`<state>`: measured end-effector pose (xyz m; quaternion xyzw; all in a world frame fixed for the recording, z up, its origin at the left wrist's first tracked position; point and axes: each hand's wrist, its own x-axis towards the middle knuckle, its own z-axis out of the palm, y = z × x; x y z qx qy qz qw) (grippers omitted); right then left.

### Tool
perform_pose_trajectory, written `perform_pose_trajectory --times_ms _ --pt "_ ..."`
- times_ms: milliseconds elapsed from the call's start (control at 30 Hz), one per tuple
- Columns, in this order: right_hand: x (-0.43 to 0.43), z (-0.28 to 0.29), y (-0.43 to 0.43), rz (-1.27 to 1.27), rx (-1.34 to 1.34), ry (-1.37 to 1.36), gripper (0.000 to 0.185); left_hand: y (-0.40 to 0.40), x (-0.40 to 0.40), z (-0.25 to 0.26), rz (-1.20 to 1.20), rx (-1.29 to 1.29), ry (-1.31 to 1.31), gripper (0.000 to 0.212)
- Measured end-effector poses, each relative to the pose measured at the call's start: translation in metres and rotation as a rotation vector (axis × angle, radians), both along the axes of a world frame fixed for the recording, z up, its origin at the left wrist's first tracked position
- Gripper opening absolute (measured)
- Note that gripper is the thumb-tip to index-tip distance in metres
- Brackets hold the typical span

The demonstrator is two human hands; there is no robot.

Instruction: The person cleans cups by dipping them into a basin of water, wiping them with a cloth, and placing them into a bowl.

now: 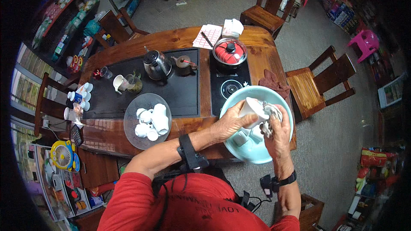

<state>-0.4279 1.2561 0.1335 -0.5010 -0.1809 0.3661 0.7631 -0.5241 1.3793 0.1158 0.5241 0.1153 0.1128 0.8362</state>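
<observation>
My left hand (236,118) grips a white ceramic cup or small pitcher (252,110), tilted with its mouth to the right. Against that mouth, my right hand (278,131) holds a crumpled grey-and-white cloth (273,114). Both hands are above a pale turquoise plastic basin (257,157), which stands at the table's right front corner. White pieces of crockery (241,138) lie in the basin, partly hidden by my hands. To the left, a round clear plate (136,136) carries several white teaware pieces (159,118).
A steel kettle (156,65), a brown teapot (183,65) and a white pitcher (120,83) stand on the black tea tray (183,99). Behind the basin are a hob (231,88), a lidded pot (230,53) and a brown cloth (274,83). A wooden chair (316,83) stands right of the table.
</observation>
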Motion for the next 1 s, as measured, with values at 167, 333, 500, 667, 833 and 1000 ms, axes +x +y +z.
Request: perform_pose_trajectory --times_ms 167,333,500,667,833,1000 --pt "-0.021 0.002 0.011 -0.420 -0.246 -0.983 0.038 -0.018 0.020 -0.004 0.110 -0.642 -0.109 0.053" --pt "-0.038 -0.002 0.017 -0.400 -0.191 -1.502 0.040 -0.007 0.014 0.004 0.131 -0.789 -0.109 0.053" --pt "-0.019 -0.034 -0.013 -0.129 -0.144 -1.437 0.030 0.021 -0.010 0.012 0.175 -0.498 0.004 0.041" --pt "0.013 -0.034 -0.052 -0.060 -0.451 -1.258 0.034 0.075 -0.071 0.023 0.254 -0.402 -0.198 0.043" --pt "0.010 -0.026 -0.027 -0.182 -0.501 -0.874 0.033 0.149 -0.194 0.001 0.665 -0.303 -0.289 0.039" --pt "-0.002 -0.008 0.009 -0.235 -0.476 -1.001 0.040 0.212 -0.328 -0.019 1.154 -0.085 0.090 0.036"
